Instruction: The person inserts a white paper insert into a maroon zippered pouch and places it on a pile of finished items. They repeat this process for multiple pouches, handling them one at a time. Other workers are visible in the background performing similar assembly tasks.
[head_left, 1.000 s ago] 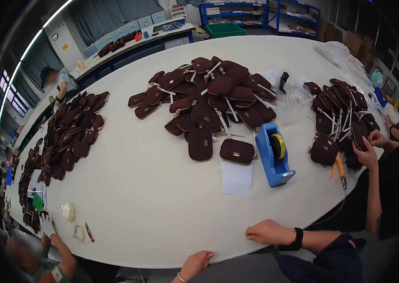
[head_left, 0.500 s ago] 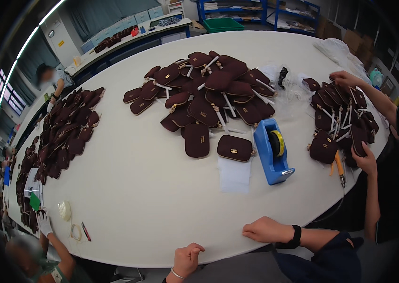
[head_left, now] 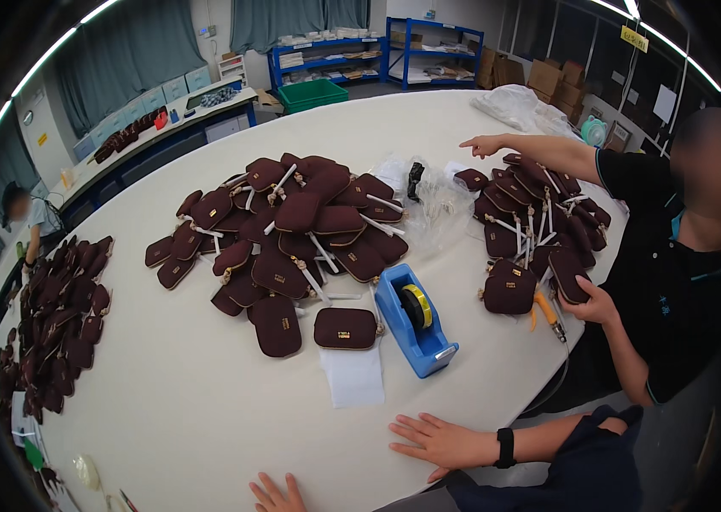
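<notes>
My right hand (head_left: 439,444) lies on the white table near its front edge, fingers spread and holding nothing. Farther left, partly cut off by the lower edge, my left hand (head_left: 279,497) rests with its fingers apart, also bare. Beyond my right hand a white paper sheet (head_left: 352,380) lies under a dark maroon zip pouch (head_left: 346,328). To its right stands a blue tape dispenser (head_left: 416,337) with a yellow-cored roll. Behind these rises a heap of maroon pouches (head_left: 292,213) with white-wrapped straps.
At the right a co-worker holds a maroon pouch (head_left: 567,275) beside another pile (head_left: 509,205); an orange-handled tool (head_left: 548,316) lies near. Clear plastic bags (head_left: 437,205) lie between the piles. More pouches (head_left: 57,316) cover the left side. A green crate (head_left: 313,96) stands at the back.
Both my hands have gone from curled fingers to spread ones on the table. The view has turned to the right. The co-worker's far arm now stretches out with a finger pointing.
</notes>
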A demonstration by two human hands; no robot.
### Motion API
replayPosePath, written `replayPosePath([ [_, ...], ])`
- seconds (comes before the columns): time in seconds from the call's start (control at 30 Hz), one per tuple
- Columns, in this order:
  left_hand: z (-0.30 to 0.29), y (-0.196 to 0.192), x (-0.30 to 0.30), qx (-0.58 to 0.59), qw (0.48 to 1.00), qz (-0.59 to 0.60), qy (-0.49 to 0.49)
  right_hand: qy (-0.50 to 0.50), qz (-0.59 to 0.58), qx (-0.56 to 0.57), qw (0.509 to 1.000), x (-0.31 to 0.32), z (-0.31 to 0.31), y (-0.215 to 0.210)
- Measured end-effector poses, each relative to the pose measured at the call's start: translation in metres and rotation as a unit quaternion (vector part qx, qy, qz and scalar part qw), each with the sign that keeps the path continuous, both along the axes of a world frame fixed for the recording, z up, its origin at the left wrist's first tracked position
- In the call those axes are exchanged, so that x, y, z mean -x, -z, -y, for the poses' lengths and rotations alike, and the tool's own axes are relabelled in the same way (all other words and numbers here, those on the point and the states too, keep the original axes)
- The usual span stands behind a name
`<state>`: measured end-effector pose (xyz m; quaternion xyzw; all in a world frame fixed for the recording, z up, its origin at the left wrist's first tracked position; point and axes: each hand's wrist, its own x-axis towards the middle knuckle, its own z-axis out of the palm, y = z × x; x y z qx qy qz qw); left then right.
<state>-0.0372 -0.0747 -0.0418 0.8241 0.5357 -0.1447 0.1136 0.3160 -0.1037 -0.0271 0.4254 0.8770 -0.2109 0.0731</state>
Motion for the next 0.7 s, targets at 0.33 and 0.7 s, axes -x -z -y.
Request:
replayPosePath([
  [0.33, 0.001, 0.0, -0.002, -0.008, 1.0, -0.014, -0.003, -0.015, 0.021, 0.001, 1.0, -0.002, -0.001, 0.016],
  [0.7, -0.005, -0.006, -0.006, 0.045, 0.998, -0.006, -0.035, -0.022, 0.05, -0.012, 0.998, 0.0, -0.002, 0.016],
])
